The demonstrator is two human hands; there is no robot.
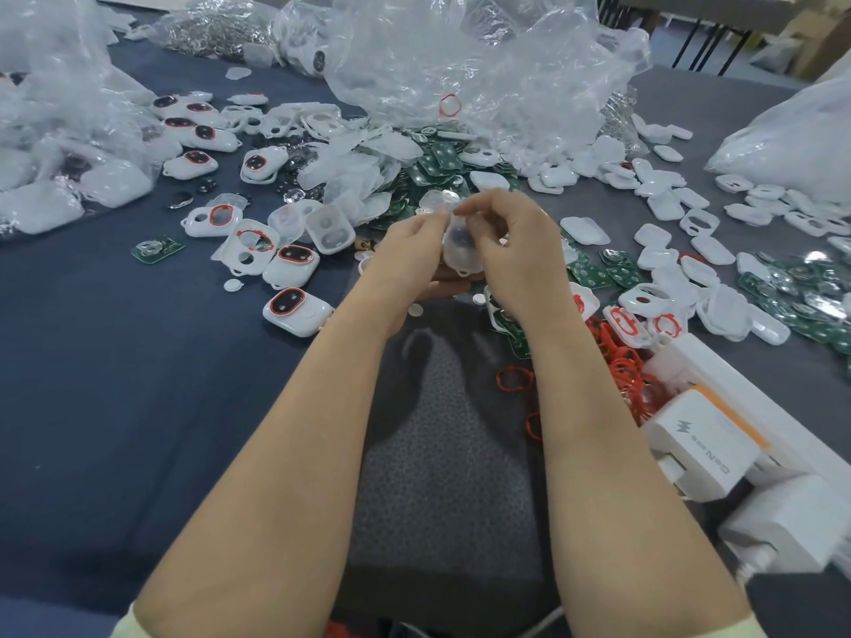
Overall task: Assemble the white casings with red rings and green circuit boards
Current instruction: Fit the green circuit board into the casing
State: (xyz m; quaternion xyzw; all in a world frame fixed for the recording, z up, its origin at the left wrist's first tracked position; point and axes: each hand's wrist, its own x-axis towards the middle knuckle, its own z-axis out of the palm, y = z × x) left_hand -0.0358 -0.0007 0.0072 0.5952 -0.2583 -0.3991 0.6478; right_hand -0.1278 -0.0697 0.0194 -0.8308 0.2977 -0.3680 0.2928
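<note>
Both hands meet above the table's middle around a white casing [462, 248]. My left hand [405, 260] holds it from the left and beneath, and my right hand [515, 246] pinches its top edge with curled fingers. Loose red rings [621, 366] lie in a heap to the right of my right forearm. Green circuit boards [437, 168] are piled behind my hands, with more at the right [792, 292]. A finished casing with a red ring [297, 308] lies left of my left forearm, and others [193, 126] sit further back.
Crumpled clear plastic bags [483, 52] rise at the back, with another bag [60, 131] at the left. Loose white casing halves [667, 200] scatter to the right. White boxes [704, 439] stand at the near right edge. A single circuit board [158, 248] lies on the blue cloth.
</note>
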